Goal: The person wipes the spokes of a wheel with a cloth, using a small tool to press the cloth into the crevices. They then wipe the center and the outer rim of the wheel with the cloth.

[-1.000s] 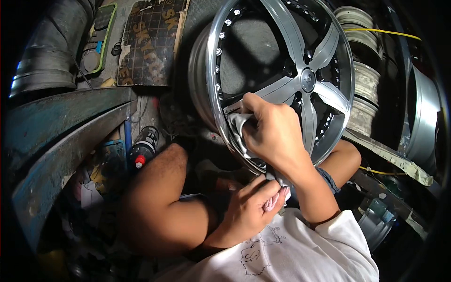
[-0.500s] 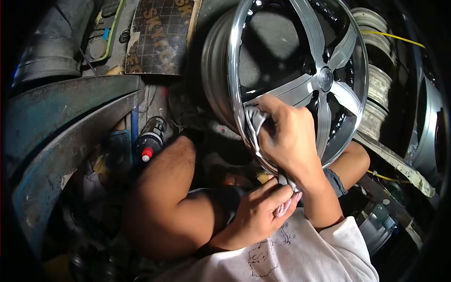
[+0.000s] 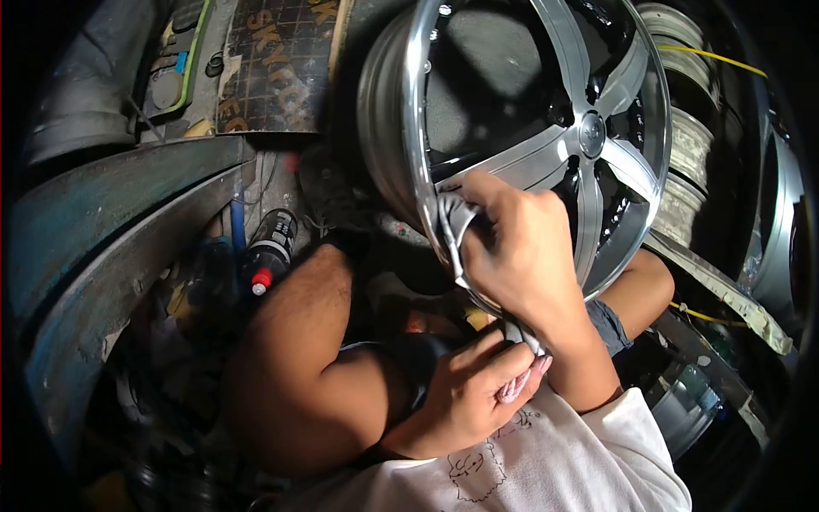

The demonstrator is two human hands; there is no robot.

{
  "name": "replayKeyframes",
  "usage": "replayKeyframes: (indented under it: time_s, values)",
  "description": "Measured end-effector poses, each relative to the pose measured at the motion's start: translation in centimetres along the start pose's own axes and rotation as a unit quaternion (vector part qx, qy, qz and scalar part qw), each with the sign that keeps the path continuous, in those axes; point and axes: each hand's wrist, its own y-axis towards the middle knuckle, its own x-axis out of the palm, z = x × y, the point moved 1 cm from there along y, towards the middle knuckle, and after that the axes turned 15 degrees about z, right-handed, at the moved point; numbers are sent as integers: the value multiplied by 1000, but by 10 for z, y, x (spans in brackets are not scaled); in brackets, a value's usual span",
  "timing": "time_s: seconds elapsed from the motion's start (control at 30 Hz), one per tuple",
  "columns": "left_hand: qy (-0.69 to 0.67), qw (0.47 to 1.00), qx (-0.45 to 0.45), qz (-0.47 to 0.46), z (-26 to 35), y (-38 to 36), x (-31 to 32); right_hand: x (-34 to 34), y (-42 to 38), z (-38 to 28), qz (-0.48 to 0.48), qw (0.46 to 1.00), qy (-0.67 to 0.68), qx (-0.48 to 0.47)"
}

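Note:
A silver and black alloy wheel point(image 3: 591, 135) with broad spokes stands tilted in front of me. My right hand point(image 3: 520, 243) presses a grey cloth point(image 3: 455, 224) against the left part of its shiny rim, fingers wrapped round the cloth. Lower down, near the bottom of the rim, my left hand point(image 3: 479, 388) is closed on the other end of the cloth, where a pinkish bunched piece shows between the fingers. The two hands are apart, with the cloth running between them.
A dark bottle with a red cap point(image 3: 271, 249) lies left of my bent leg. Curved metal panels point(image 3: 136, 183) fill the left side. Stacked rims point(image 3: 687, 141) stand at the right, beside a yellow cord point(image 3: 712, 56). A lettered board point(image 3: 277, 68) lies at the back.
The wheel's left rim edge has shifted slightly left in view, and my right hand with the cloth sits slightly further left along it. My left hand keeps its grip.

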Motion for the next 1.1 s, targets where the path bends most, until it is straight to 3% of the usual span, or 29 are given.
replayKeyframes:
  time_s: [0.23,0.37,0.47,0.6,1.1]
  values:
    - [-11,1000,1,-8,3,0,-1,-4,9,-8,-35,998,17,40]
    - [-23,1000,-7,3,6,3,-1,2,-2,-1,-2,998,38,45]
    - [-10,999,-37,-15,5,-1,-3,-1,11,-1,-6,1000,23,11]
    - [-46,999,-24,7,8,3,-1,0,2,-2,-16,998,40,51]
    - [-19,1000,-2,-2,5,4,-4,5,10,1,24,998,-16,-54]
